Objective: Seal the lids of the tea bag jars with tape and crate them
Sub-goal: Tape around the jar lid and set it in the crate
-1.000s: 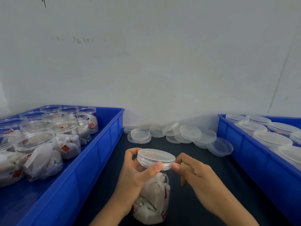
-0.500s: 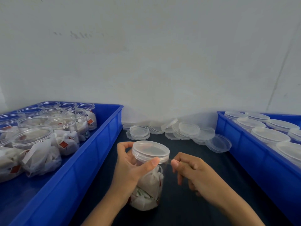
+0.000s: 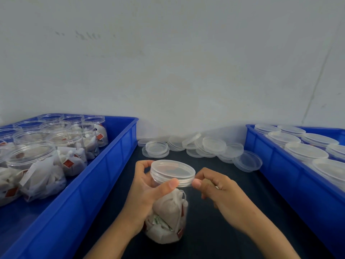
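A clear jar (image 3: 169, 219) full of white tea bags stands on the dark table, closed by a translucent lid (image 3: 172, 171). My left hand (image 3: 147, 191) grips the jar just under the lid, thumb pressed on the lid's rim at the front. My right hand (image 3: 218, 191) pinches a thin strip of clear tape at the lid's right edge; the tape itself is barely visible. The blue crate (image 3: 104, 165) on the left holds several open jars of tea bags (image 3: 37, 165). The blue crate (image 3: 276, 165) on the right holds several lidded jars (image 3: 306, 152).
A heap of loose clear lids (image 3: 203, 148) lies on the table against the white wall, behind the jar. The two crates flank a narrow strip of dark table where my hands work.
The jar and both hands sit slightly farther from me and to the left. My right thumb and forefinger stay pinched at the lid's right edge.
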`<state>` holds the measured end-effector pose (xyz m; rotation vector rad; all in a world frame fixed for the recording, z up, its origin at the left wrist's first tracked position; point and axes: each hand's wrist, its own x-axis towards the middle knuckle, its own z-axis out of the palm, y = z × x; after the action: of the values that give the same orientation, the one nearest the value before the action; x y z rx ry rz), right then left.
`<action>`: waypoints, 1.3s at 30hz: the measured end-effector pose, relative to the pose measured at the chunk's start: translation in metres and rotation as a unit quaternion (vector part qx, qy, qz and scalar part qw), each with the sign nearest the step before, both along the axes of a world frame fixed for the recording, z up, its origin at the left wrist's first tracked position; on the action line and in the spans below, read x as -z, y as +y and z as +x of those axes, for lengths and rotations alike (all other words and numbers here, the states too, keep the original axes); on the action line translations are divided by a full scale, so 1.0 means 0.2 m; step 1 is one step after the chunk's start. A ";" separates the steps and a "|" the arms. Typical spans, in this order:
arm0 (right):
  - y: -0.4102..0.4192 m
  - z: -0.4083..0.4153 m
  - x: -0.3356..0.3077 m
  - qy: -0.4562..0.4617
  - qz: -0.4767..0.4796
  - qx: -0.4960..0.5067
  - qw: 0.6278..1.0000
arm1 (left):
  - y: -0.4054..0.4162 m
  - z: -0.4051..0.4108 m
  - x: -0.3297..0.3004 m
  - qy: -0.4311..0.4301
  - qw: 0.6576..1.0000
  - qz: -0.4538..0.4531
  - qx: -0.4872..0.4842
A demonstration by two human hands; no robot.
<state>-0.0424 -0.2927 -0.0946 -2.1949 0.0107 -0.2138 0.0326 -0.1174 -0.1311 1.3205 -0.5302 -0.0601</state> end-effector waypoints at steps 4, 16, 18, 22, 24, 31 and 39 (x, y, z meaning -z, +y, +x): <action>-0.02 0.00 0.01 -0.008 -0.004 -0.008 1.000 | 0.01 -0.01 0.00 0.037 0.998 0.002 0.056; 0.07 0.00 0.04 -0.053 -0.072 0.059 0.994 | -0.05 -0.07 -0.02 -0.077 0.971 0.179 -0.136; 0.10 0.00 0.06 -0.056 -0.087 0.056 0.993 | -0.05 -0.07 -0.01 -0.080 0.964 0.206 -0.148; 0.10 0.00 0.07 -0.036 -0.030 0.040 0.998 | -0.04 -0.07 -0.01 -0.104 0.942 0.262 -0.181; 0.09 0.01 0.07 -0.023 -0.011 0.026 0.999 | -0.03 -0.06 -0.01 -0.094 0.951 0.233 -0.182; 0.05 -0.02 0.07 0.048 0.020 0.022 0.998 | 0.01 -0.02 0.00 -0.058 0.967 0.171 -0.178; 0.01 -0.04 0.00 -0.065 -0.204 0.072 0.974 | 0.01 -0.03 -0.01 -0.001 0.991 0.096 -0.098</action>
<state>-0.0497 -0.2915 -0.0947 -2.5866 0.0576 -0.4770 0.0272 -0.1147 -0.1282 1.5551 -0.4010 0.0535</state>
